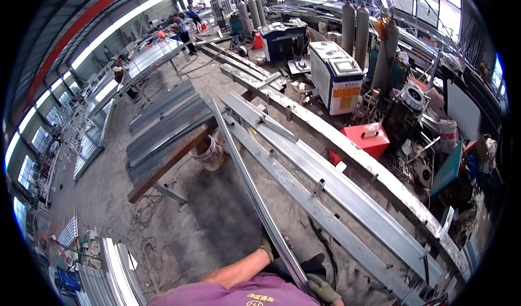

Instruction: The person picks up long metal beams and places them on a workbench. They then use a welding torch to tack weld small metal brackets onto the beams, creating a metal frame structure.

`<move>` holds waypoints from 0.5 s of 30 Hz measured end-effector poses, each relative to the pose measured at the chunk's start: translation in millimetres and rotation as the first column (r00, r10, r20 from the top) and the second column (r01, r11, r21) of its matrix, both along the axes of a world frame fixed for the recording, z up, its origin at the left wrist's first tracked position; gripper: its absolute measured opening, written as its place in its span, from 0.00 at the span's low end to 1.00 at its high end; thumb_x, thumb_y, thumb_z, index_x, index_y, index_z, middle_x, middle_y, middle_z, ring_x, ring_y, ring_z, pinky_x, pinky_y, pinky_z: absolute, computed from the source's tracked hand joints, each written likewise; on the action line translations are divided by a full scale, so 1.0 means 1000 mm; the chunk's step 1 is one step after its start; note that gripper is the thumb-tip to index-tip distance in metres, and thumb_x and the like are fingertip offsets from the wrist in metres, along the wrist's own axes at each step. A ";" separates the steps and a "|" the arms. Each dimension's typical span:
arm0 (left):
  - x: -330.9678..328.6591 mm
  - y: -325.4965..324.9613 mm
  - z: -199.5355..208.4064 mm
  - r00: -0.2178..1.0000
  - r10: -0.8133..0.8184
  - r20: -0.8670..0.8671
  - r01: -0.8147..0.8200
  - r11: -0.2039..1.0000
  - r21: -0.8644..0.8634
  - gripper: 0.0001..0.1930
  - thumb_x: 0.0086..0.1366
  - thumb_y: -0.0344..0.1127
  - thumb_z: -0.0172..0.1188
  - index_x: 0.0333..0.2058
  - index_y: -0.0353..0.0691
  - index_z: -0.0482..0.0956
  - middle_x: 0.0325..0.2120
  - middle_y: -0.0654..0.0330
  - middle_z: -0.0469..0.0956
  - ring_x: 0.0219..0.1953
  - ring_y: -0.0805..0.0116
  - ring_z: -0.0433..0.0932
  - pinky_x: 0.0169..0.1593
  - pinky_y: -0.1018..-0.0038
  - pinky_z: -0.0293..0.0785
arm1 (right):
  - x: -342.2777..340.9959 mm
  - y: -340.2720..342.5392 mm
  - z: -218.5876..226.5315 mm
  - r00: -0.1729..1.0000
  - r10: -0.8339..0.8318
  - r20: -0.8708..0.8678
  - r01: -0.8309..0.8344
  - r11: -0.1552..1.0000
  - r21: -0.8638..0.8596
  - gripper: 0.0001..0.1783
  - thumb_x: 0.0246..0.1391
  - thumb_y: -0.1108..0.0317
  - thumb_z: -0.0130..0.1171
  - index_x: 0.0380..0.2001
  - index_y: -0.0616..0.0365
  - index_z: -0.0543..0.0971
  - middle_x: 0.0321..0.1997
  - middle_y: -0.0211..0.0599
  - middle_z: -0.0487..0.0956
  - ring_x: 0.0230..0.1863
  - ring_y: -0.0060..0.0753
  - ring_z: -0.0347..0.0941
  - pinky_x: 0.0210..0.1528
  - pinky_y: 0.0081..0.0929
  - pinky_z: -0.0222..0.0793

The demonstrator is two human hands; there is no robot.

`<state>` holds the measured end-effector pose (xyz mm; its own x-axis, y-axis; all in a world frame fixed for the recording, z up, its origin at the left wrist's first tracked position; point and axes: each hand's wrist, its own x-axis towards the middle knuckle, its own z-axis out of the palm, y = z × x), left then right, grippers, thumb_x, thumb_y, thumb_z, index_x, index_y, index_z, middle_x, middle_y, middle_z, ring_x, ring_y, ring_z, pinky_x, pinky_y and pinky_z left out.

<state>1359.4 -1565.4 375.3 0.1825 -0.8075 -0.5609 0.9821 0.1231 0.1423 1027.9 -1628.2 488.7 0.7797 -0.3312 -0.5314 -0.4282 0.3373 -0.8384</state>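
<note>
A long, narrow metal profile (pixel 251 185) runs from close against my body away to the far side, its far end by the stack of grey metal pieces. My left hand (pixel 266 246), in a greenish glove, is closed around it from the left, with fingertips showing on its other side. Near the profile's close end, my gloved right hand (pixel 324 289) grips it from the right; its fingers are partly hidden. Right of the profile, a long steel beam (pixel 282 173) with small brackets and a wider metal channel (pixel 347 184) lie side by side.
A rusty beam (pixel 173 162) supports the grey metal stack (pixel 168 116), with a dirty bucket (pixel 207 155) beneath. On the right stand a white machine cabinet (pixel 332 72), a red box (pixel 366 140) and gas cylinders (pixel 362 32). Cables (pixel 146 214) lie on the floor. Other people (pixel 180 29) work far off.
</note>
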 end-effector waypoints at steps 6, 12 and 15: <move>-0.014 -0.046 0.029 0.994 0.041 -0.106 -0.032 0.996 0.085 0.30 0.72 0.59 0.48 0.31 0.36 0.82 0.31 0.45 0.84 0.36 0.39 0.82 0.48 0.39 0.80 | 0.012 -0.059 0.010 0.994 0.061 -0.096 -0.061 0.998 0.003 0.44 0.59 0.48 0.75 0.71 0.60 0.72 0.65 0.46 0.78 0.64 0.38 0.75 0.66 0.32 0.71; 0.010 -0.082 -0.018 0.991 0.036 -0.130 -0.037 0.999 -0.003 0.34 0.70 0.64 0.47 0.36 0.33 0.84 0.36 0.42 0.84 0.39 0.37 0.83 0.52 0.36 0.79 | 0.037 -0.101 0.016 0.969 -0.038 -0.244 -0.009 0.982 -0.188 0.46 0.47 0.43 0.79 0.63 0.62 0.81 0.53 0.51 0.87 0.54 0.43 0.84 0.59 0.39 0.78; 0.023 -0.105 -0.027 0.987 0.011 -0.158 -0.047 0.974 -0.223 0.45 0.65 0.74 0.46 0.42 0.27 0.85 0.40 0.38 0.85 0.44 0.33 0.84 0.56 0.38 0.79 | 0.060 -0.125 0.020 0.968 -0.031 -0.251 -0.003 0.991 -0.133 0.54 0.49 0.45 0.81 0.73 0.63 0.71 0.59 0.48 0.81 0.56 0.37 0.79 0.59 0.33 0.75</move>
